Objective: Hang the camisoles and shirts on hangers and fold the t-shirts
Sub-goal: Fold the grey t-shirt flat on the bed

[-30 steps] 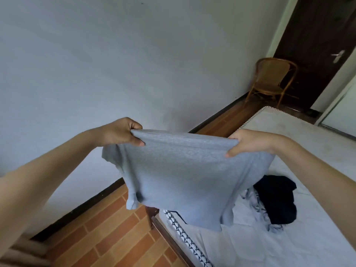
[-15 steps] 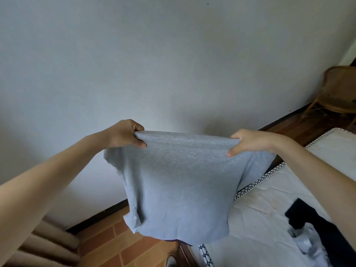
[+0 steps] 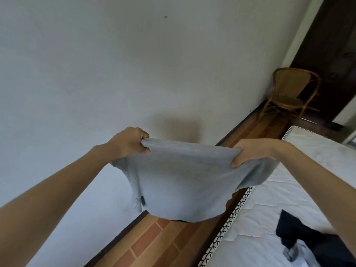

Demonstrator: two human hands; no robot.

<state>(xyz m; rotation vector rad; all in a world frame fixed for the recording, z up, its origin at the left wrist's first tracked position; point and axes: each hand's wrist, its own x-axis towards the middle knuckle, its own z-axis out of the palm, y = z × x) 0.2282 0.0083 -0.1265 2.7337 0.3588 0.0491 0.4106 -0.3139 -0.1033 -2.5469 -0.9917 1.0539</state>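
A light grey t-shirt [image 3: 183, 180] hangs in the air in front of me, stretched between both hands over the gap between wall and bed. My left hand [image 3: 131, 142] grips its upper left corner in a fist. My right hand [image 3: 250, 154] pinches the upper right corner, thumb in front. The shirt's sleeves droop at both sides and its lower edge curls under. A dark garment [image 3: 308, 241] and a pale patterned one [image 3: 296, 255] lie crumpled on the white mattress [image 3: 269, 218] at the lower right.
A plain white wall [image 3: 134, 64] fills the left and top. Brown tiled floor [image 3: 163, 241] runs between wall and bed. A wicker chair [image 3: 289, 93] stands in the far corner beside a dark wooden door [image 3: 335, 54].
The view has swung back to the right and tilted, bringing the chair and door back in. The shirt's lower edge has swung up, and both hands keep their grip.
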